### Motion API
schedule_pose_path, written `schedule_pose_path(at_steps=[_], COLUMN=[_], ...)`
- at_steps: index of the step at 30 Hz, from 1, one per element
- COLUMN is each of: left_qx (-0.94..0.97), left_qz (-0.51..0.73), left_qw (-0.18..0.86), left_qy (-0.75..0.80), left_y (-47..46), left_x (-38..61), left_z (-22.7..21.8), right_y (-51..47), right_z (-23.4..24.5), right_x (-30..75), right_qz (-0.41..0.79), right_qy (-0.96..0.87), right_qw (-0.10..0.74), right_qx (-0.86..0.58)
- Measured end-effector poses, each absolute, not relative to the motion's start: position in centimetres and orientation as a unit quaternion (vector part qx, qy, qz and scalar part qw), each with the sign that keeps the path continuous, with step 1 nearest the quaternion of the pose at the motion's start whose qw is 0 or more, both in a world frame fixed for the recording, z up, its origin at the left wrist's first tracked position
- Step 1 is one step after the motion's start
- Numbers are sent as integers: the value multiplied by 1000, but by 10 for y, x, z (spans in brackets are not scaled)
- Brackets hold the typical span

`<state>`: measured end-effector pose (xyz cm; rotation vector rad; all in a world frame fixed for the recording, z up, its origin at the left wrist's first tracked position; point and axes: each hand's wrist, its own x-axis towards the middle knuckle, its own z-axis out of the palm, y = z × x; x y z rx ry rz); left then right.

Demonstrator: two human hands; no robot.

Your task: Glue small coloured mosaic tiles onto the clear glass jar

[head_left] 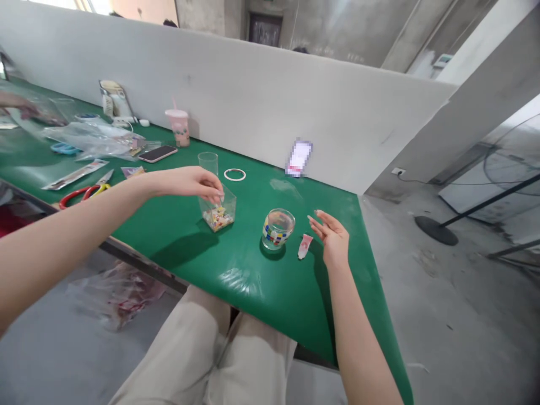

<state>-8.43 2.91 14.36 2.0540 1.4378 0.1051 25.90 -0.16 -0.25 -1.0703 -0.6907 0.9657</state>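
The tile-banded glass cup [275, 241] stands between both hands, nearer the loosely spread, empty right hand [336, 239]; a small tube [304, 246] lies between them, long axis pointing roughly bodyward. The left hand's [200, 181] bunched fingers dip into the clear tile box [230, 207]; their grip cannot be told.

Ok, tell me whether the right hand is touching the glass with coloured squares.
Apart. The head view shows a strip of green table between the glass and the right hand.
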Motion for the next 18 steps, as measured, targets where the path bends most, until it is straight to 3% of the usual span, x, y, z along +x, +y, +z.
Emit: schedule_pose_path(at_steps=[11, 18], left_qx=[691, 723], left_qz=[-126, -156], left_qw=[406, 386], left_qy=[584, 551], left_y=[95, 93], left_x=[-63, -67], left_z=[124, 118], right_y=[-3, -2], right_z=[-1, -6], right_x=[267, 267], right_qz=[441, 391], right_qy=[-293, -347], right_qw=[696, 677], right_qx=[-485, -518])
